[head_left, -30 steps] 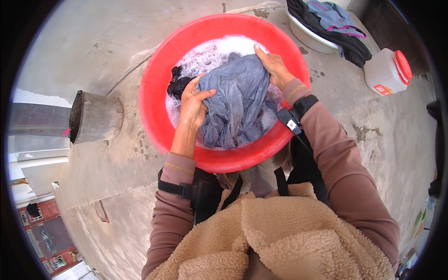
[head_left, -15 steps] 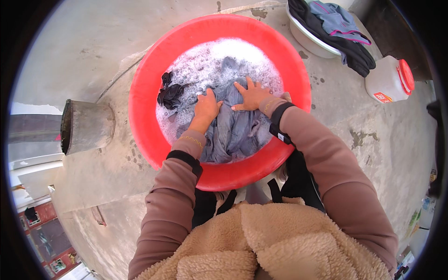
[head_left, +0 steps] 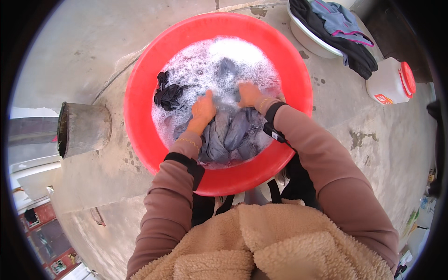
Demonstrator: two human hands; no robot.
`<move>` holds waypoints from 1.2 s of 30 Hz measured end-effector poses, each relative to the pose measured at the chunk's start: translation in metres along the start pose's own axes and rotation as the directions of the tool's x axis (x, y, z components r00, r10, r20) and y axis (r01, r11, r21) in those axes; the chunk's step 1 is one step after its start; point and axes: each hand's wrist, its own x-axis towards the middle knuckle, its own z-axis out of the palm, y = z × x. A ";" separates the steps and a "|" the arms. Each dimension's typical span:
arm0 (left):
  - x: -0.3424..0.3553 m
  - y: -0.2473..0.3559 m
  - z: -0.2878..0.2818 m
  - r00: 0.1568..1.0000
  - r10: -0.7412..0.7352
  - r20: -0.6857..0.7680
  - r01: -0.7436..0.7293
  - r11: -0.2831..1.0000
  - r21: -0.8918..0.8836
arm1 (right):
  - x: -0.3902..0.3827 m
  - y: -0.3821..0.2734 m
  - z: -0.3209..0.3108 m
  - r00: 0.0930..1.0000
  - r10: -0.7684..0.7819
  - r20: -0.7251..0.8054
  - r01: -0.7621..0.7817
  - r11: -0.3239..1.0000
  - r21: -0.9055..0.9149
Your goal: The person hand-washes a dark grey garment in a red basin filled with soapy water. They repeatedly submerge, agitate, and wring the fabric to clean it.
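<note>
A wide red basin (head_left: 140, 79) holds foamy water, with a wet grey garment (head_left: 217, 137) bunched in its near half. My left hand (head_left: 203, 113) presses into the garment's left side, fingers curled down into the cloth. Across from it, my right hand (head_left: 249, 94) is bent over the garment's upper right part, its fingertips sunk in suds. Both hands look closed on the cloth, though the water partly hides their fingers. A bit of grey cloth (head_left: 227, 66) pokes through the foam beyond them. Black cloth (head_left: 169, 93) floats by the basin's left wall.
At the back right, a white basin (head_left: 308, 37) carries black clothing (head_left: 345, 49) and a grey-blue garment (head_left: 339, 18) with pink trim. Beside it stands a whitish plastic tub (head_left: 386, 81) with a red lid. A grey bucket (head_left: 88, 129) lies on its side to the left on the concrete floor.
My right hand's spread fingers have curled down into the suds. The upper part of the grey garment has sunk or been drawn nearer, leaving more foam showing. The red basin has shifted slightly left.
</note>
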 end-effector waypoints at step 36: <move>-0.091 0.062 -0.062 0.907 -0.343 0.245 0.045 -0.499 -0.866 | -0.123 -0.139 -0.054 0.652 0.038 -0.757 0.363 0.861 0.356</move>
